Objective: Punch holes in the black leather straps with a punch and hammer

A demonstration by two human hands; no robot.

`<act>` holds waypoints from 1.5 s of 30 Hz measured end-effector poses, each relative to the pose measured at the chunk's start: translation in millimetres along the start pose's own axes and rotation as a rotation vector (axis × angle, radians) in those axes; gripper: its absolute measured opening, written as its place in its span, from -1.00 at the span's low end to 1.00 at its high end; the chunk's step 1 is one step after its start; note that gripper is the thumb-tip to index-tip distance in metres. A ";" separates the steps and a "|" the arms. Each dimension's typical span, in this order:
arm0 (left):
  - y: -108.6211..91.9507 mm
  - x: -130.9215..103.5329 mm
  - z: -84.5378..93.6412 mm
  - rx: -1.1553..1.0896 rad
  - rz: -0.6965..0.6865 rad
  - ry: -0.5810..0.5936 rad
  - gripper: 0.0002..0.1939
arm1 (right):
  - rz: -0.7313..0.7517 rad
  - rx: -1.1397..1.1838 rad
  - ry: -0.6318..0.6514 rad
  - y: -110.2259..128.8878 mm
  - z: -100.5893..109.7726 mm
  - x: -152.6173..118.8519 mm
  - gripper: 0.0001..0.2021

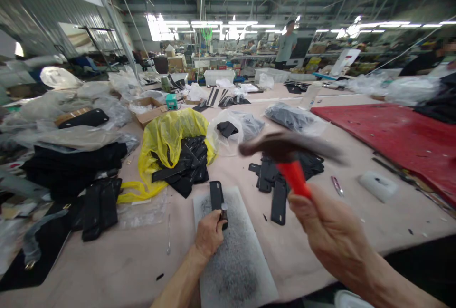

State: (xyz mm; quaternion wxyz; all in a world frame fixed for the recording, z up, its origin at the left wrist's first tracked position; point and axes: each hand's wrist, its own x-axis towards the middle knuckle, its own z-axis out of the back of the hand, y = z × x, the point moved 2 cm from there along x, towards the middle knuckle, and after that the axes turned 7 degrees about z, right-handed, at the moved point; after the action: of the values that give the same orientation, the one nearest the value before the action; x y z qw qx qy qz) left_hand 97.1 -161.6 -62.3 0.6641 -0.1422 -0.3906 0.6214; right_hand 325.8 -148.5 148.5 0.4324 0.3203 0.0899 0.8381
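My right hand (pixel 329 225) is raised, closed around the red handle of a claw hammer (pixel 295 177) whose dark head is smeared by motion. Lower down, my left hand (pixel 208 234) pinches a short metal punch (pixel 224 208), held upright with its top end showing. Beneath the punch lies a flat black strap piece (pixel 215 193) with a small slot near its far end. The strap piece rests on a pale board (pixel 235 255) covered in dark marks. The punch's lower tip is hidden by my fingers.
Black pieces (pixel 192 156) spill from a yellow plastic bag (pixel 171 125). More black strap pieces (pixel 279 201) are piled right of the board. Small snips (pixel 337 186), a white block (pixel 378 186) and a red board (pixel 392 132) lie farther right. A person (pixel 286 45) stands in the background.
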 end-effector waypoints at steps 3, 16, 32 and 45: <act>-1.2 1.0 0.6 0.005 -0.008 0.001 -0.87 | 0.027 -0.029 0.048 -1.3 -8.6 -6.4 -0.66; 6.6 -1.7 -0.9 -0.076 0.032 -0.010 -0.84 | -0.563 0.030 0.490 -128.8 -85.0 -99.4 -0.66; 7.8 4.0 6.9 -0.149 0.348 -0.105 -0.79 | -0.074 0.091 0.394 -29.8 -204.0 -40.1 -0.47; 16.8 -5.2 16.0 -0.192 0.358 -0.133 -0.78 | -0.249 0.158 0.267 -56.9 -203.1 -5.5 -0.50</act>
State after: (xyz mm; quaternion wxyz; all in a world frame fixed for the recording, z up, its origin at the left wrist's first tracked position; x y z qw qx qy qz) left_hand 74.4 -168.1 -64.9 0.4993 -0.2306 -0.4593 0.6975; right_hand 241.3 -92.4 -36.5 0.4904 0.2257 0.2510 0.8035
